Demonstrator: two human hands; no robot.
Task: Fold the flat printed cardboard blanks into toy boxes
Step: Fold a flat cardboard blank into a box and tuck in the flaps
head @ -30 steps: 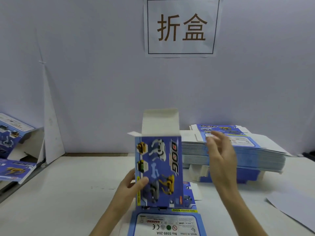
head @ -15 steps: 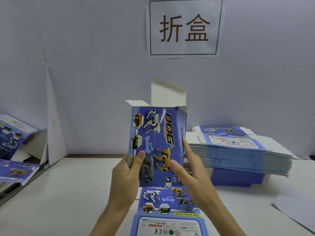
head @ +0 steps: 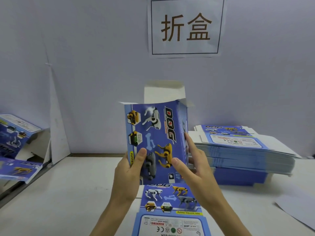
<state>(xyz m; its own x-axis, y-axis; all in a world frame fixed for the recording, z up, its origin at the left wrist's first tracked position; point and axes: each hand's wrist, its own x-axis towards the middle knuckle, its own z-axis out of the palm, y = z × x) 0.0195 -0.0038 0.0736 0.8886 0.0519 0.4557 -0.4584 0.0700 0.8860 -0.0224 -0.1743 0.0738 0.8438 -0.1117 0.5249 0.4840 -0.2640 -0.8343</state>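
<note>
I hold a blue printed toy box (head: 156,133) upright above the table, its white top flaps standing open. My left hand (head: 129,169) grips its lower left edge, thumb on the printed front. My right hand (head: 192,166) grips the lower right corner, thumb on the front and fingers along the narrow side panel. A flat blank (head: 170,210) lies on the table under the box, printed side up. A tall stack of flat blanks (head: 242,150) sits to the right.
Several folded boxes (head: 15,142) lie in a heap at the far left beside a white cardboard divider (head: 58,126). A paper sign (head: 185,26) hangs on the wall. A loose white sheet (head: 298,210) lies at the right table edge.
The box was lifted off the table and opened into shape. My right hand came from the air onto its right side. Since half a second ago the box has dropped slightly.
</note>
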